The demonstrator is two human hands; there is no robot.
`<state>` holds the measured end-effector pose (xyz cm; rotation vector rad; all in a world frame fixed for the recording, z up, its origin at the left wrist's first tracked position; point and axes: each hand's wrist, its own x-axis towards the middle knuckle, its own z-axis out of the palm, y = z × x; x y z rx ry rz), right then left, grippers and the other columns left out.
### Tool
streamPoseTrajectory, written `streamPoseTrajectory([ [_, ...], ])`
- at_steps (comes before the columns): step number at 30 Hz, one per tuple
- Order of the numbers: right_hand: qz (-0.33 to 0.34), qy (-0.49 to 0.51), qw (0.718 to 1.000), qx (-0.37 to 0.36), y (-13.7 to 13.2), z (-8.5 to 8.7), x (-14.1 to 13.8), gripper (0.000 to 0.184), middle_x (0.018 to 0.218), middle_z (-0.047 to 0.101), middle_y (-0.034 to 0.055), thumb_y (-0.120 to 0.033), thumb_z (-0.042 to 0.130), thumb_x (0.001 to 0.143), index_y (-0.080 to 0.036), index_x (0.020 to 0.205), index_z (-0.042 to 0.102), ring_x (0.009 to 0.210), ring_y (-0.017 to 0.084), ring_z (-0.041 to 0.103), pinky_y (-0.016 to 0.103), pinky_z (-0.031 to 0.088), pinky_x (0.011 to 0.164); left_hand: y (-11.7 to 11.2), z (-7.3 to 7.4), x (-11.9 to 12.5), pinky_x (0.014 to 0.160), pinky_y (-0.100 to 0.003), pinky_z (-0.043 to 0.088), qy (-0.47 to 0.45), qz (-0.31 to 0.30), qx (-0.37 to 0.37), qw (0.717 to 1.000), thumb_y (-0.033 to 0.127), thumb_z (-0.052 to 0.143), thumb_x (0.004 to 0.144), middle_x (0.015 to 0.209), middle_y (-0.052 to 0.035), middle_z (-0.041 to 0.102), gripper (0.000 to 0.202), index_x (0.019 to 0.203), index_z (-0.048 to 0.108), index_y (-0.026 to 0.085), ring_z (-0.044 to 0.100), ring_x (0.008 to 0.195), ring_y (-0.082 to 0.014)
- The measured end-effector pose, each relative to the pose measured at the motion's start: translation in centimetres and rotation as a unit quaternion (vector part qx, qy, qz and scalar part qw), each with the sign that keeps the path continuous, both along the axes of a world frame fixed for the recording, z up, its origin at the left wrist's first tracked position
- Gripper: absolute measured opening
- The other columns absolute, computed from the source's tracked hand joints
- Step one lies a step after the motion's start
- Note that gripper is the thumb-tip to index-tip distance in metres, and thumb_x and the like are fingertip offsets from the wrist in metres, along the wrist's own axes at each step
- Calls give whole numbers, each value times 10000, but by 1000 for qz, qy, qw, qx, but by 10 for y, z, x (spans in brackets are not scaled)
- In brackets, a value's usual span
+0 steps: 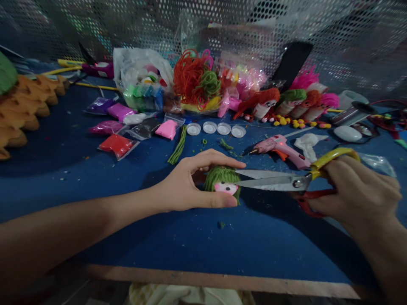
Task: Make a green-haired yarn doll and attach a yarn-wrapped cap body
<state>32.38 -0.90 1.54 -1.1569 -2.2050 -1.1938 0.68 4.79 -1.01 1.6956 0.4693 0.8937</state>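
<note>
My left hand (197, 182) grips a small doll head (226, 188) between thumb and fingers. The head has green yarn hair, a pale face, dark eyes and pink cheeks. My right hand (365, 190) is closed around scissors (276, 181) with one yellow and one red handle loop. The blades are slightly apart, and their tips reach the right side of the green hair. A bundle of green yarn strands (178, 146) lies beyond my left hand. Green yarn scraps (226, 145) are scattered behind the head, and a small scrap (221, 225) lies in front of it.
A pink glue gun (282, 149) rests beyond the scissors. Clear round lids (210, 127) stand in a row, with clay packets (117, 145) to their left. Yarn-haired dolls (262, 105) and a red yarn heap (190, 76) line the back, before a perforated metal panel (152, 25).
</note>
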Motion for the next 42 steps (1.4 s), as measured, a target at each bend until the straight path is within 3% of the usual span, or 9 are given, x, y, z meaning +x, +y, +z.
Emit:
streamPoseTrajectory([
  [4,12,18,999,-30,-3,-1,2,247,558,384,-62,-305,568,888,-244,729,389,426,91,334,257,232,409,1,-1,0,825,-273,567,9,-1,3,1000,327,891,746,1113,-72,687,482,1208,757,288,661,1047,-218],
  [9,28,26,997,-60,-4,-1,5,148,599,481,-44,-181,535,878,-233,776,441,425,91,399,253,259,427,2,-2,-1,837,-265,561,3,-10,5,1000,308,889,751,1111,-63,673,484,1217,757,312,652,1037,-203],
  [22,44,23,997,-52,-4,4,2,366,533,405,-60,-324,569,986,-243,685,378,433,81,376,242,275,413,2,-1,-2,839,-282,556,15,-11,2,1000,337,880,759,1118,-68,671,476,1217,754,299,644,1050,-218],
  [31,40,18,997,-58,-5,2,4,328,546,461,-40,-263,528,1008,-219,692,451,473,89,451,224,318,452,3,-2,-2,883,-287,548,0,-26,15,1000,280,886,759,1118,-59,667,501,1238,742,304,640,1050,-205],
  [38,65,34,995,-72,-6,-1,7,392,555,421,-58,-415,522,1035,-217,707,435,470,78,384,228,281,449,4,-3,-1,874,-271,543,-10,-34,19,999,235,880,766,1104,-39,657,502,1238,734,324,653,1027,-179],
  [42,66,35,995,-64,-5,-2,8,387,550,379,-69,-401,531,1032,-232,713,391,471,81,360,228,263,443,3,-2,-1,801,-272,554,-4,-21,15,1000,283,871,776,1100,-51,678,458,1215,744,299,676,985,-189],
])
